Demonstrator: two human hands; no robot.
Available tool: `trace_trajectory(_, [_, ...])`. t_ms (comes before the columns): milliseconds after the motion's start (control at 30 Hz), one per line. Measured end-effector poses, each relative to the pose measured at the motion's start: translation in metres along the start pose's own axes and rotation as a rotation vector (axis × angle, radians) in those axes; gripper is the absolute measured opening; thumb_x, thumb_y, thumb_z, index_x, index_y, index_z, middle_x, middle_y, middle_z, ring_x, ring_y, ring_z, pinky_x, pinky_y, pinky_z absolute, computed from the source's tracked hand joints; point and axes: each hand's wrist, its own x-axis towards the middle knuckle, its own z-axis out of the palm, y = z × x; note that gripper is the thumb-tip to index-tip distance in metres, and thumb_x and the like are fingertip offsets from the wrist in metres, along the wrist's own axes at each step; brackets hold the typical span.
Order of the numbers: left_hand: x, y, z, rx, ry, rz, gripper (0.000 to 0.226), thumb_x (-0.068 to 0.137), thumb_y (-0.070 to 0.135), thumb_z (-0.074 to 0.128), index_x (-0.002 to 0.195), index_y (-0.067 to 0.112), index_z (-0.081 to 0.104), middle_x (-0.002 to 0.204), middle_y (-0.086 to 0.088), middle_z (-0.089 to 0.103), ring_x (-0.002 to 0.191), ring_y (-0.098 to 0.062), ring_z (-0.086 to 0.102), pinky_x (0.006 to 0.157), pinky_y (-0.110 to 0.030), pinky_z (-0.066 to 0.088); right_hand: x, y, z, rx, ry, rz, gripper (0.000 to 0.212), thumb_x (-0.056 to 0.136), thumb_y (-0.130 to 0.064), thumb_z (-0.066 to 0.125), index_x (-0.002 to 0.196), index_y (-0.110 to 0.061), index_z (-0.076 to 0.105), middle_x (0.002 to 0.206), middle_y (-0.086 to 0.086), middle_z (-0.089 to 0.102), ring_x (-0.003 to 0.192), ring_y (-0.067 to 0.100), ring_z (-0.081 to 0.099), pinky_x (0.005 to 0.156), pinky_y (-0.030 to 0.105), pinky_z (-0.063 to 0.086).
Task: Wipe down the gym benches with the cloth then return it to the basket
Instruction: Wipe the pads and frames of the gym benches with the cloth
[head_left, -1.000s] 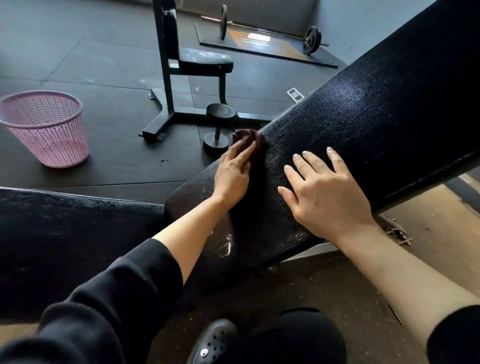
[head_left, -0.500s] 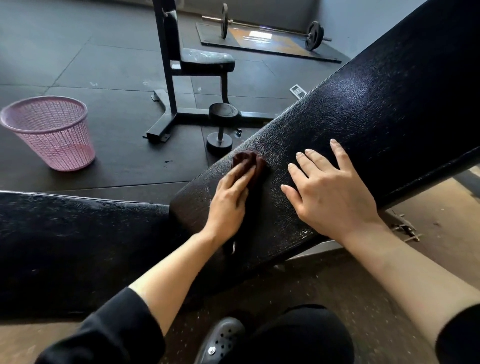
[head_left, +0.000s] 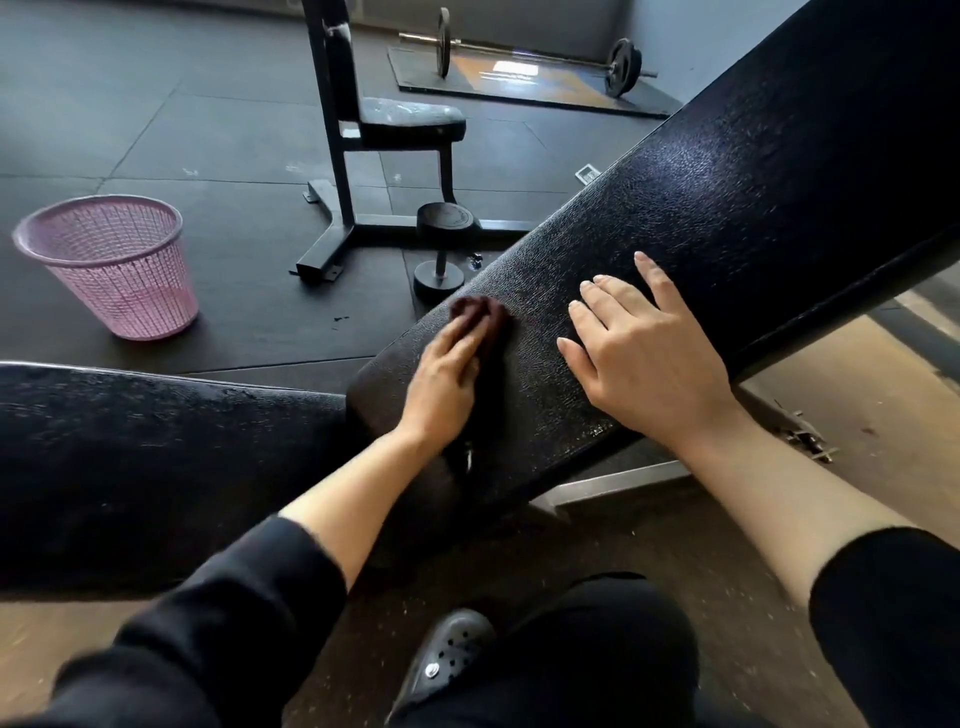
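While the left hand (head_left: 441, 379) presses the dark cloth (head_left: 480, 312) flat-fingered on the sloped bench pad (head_left: 727, 197), wiping is the step in hand, I judge. The right hand (head_left: 644, 358) rests beside it, fingers spread, gripping nothing. Next: stroke further up. Count: one cloth, one pink basket (head_left: 111, 265), two pads nearby, a third bench (head_left: 400, 124) beyond.

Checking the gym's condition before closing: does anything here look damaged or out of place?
The inclined bench pad looks cracked and worn all over, with a pale scuffed patch at its lower edge. Small bits lie loose on the floor by the dumbbell.
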Motion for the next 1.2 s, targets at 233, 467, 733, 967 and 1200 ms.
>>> trace_trajectory(233, [-0.059, 0.045, 0.010, 0.012, 0.018, 0.079, 0.051, 0.093, 0.006, 0.050, 0.142, 0.021, 0.049, 0.153, 0.005, 0.037, 0.140, -0.012, 0.033, 0.116, -0.022, 0.023, -0.037, -0.039, 0.001, 0.107, 0.231, -0.053, 0.031, 0.091, -0.012, 0.053, 0.115, 0.001, 0.067, 0.122, 0.018, 0.064, 0.120, 0.031, 0.057, 0.117, 0.049, 0.026])
trace_trajectory(467, [-0.036, 0.017, 0.007, 0.053, 0.057, -0.097, 0.051, 0.096, 0.004, 0.048, 0.144, 0.023, 0.044, 0.156, 0.006, 0.031, 0.145, -0.015, 0.025, 0.118, -0.023, 0.015, -0.055, -0.049, 0.005, 0.064, 0.110, 0.020, 0.044, 0.099, -0.020, 0.042, 0.137, 0.000, 0.049, 0.141, 0.018, 0.050, 0.136, 0.031, 0.042, 0.121, 0.047, 0.013])
trace_trajectory(733, [-0.110, 0.035, 0.009, -0.018, 0.027, 0.084, 0.054, 0.093, -0.004, 0.050, 0.143, 0.018, 0.047, 0.153, 0.001, 0.036, 0.142, -0.009, 0.029, 0.118, -0.025, 0.021, -0.061, -0.054, 0.008, 0.069, 0.118, 0.038, 0.043, 0.097, -0.017, 0.046, 0.136, 0.001, 0.050, 0.140, 0.018, 0.051, 0.136, 0.031, 0.042, 0.120, 0.048, 0.017])
trace_trajectory(967, [-0.108, 0.032, 0.010, 0.005, 0.098, -0.049, 0.053, 0.091, 0.000, 0.049, 0.141, 0.018, 0.048, 0.151, 0.004, 0.035, 0.141, -0.014, 0.031, 0.119, -0.030, 0.021, -0.066, -0.059, 0.007, 0.093, 0.132, 0.051, 0.042, 0.096, -0.015, 0.048, 0.135, 0.001, 0.051, 0.140, 0.019, 0.051, 0.135, 0.032, 0.043, 0.120, 0.048, 0.017])
trace_trajectory(1200, [-0.130, 0.010, -0.002, -0.047, 0.029, -0.014, 0.050, 0.098, 0.009, 0.045, 0.146, 0.020, 0.040, 0.156, 0.003, 0.030, 0.144, -0.009, 0.024, 0.120, -0.034, 0.020, -0.073, -0.071, 0.009, 0.118, 0.117, 0.015, 0.044, 0.094, -0.009, 0.047, 0.136, 0.002, 0.049, 0.141, 0.019, 0.050, 0.136, 0.032, 0.042, 0.120, 0.048, 0.016])
